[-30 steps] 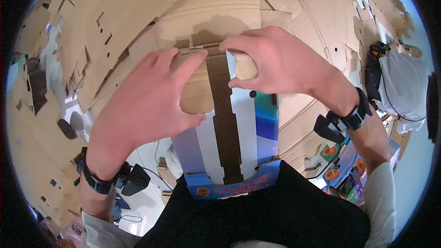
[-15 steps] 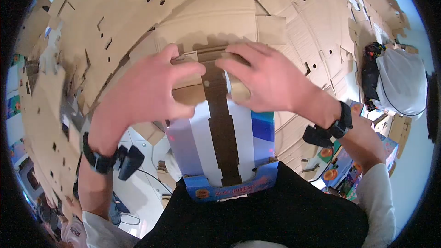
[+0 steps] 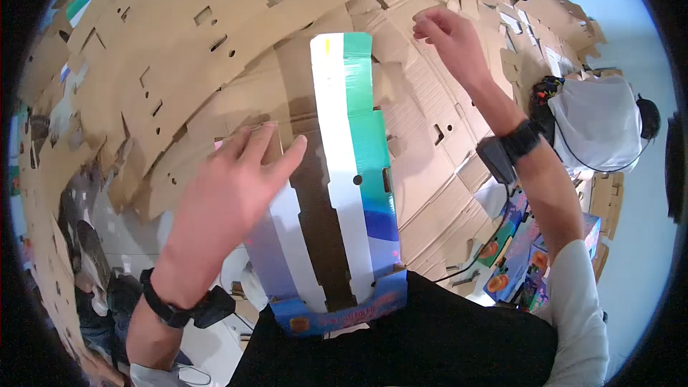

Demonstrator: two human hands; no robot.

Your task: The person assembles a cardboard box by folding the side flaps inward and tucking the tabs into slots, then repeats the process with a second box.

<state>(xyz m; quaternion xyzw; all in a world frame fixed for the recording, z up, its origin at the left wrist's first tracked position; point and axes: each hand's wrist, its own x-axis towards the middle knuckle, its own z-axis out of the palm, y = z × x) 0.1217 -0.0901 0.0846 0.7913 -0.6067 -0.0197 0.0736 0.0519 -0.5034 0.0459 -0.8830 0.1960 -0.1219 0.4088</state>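
Note:
A long printed cardboard box (image 3: 358, 244), open along its middle, lies against my body with its blue end (image 3: 344, 309) towards me. Its brown inside shows through the long gap. At its far right a white and green flap (image 3: 344, 72) stretches straight out. My left hand (image 3: 236, 179) is at the far left end, thumb and fingers around a brown flap (image 3: 271, 149); the fingers partly hide it. My right hand (image 3: 455, 43) is apart from the box, up over the cardboard at the upper right, its fingers curled in with nothing visible in them.
Flattened brown cardboard sheets (image 3: 215, 50) with slots and holes spread around and beyond the box. On the right are printed boxes (image 3: 502, 279) and a person in a white shirt (image 3: 598, 122). Pale floor tiles (image 3: 222, 347) show at the lower left.
My right hand has left the box's far end and moved up and right. The right flap now stretches outward. My left hand has shifted slightly left and down along with the box.

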